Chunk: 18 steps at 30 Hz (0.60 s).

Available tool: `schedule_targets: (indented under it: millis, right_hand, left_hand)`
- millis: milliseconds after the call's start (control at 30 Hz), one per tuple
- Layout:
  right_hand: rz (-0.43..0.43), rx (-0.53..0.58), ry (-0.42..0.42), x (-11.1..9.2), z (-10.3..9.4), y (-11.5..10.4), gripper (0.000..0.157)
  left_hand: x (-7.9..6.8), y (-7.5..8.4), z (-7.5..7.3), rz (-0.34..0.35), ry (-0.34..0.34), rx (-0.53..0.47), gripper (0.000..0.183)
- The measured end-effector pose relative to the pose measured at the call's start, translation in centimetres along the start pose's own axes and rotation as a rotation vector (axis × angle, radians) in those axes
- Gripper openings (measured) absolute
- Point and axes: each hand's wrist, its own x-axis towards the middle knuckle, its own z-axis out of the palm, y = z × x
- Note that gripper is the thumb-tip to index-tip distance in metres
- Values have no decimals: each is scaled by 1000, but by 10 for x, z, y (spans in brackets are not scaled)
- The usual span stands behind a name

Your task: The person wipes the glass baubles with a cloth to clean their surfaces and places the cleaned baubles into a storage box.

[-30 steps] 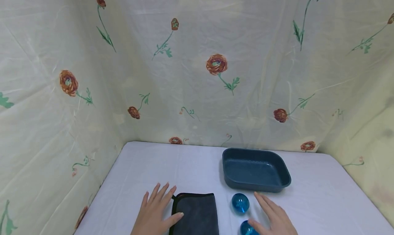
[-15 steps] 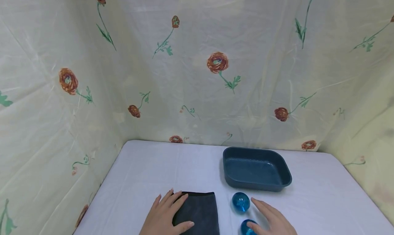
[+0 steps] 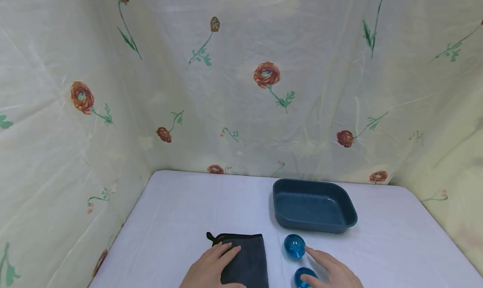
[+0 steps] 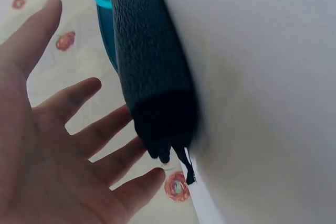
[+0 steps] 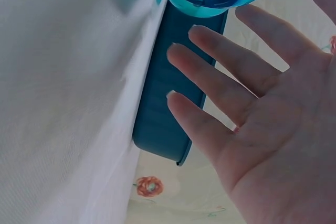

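A folded dark grey cloth [image 3: 246, 256] with black edging and a small loop lies at the front of the table; its thick, fuzzy folded side [image 4: 152, 40] shows in the left wrist view. My left hand [image 3: 211, 268] is at its left side, fingers spread and overlapping its edge in the head view. Two clear blue balls sit right of the cloth, a farther ball [image 3: 294, 246] and a nearer ball [image 3: 302, 276]. Beside them is my right hand [image 3: 333, 272], fingers loosely extended, index fingertip by the farther ball and thumb overlapping the nearer one. Whether they touch cannot be told.
A dark blue rectangular tub [image 3: 315, 227] stands behind the balls toward the back right. White cloth covers the table [image 3: 188, 208]. Flower-patterned curtains [image 3: 241, 91] enclose the back and both sides.
My left hand has slid right and nearer, further over the cloth, uncovering its loop. My right hand has come slightly closer to the balls. Cloth, balls and tub keep their places.
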Motion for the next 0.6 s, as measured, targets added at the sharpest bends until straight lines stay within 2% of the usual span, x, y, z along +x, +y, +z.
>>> schedule_targets:
  millis: [233, 467, 600]
  right_hand:
    - [-5, -32, -17, 1, 1, 0, 84]
    - [12, -22, -42, 1, 2, -1, 84]
    - [4, -14, -61, 1, 3, 0, 81]
  left_hand:
    - [8, 9, 4, 11, -8, 63, 83]
    - [17, 18, 8, -35, -100, 31, 82]
    - [21, 23, 11, -30, -113, 69, 82]
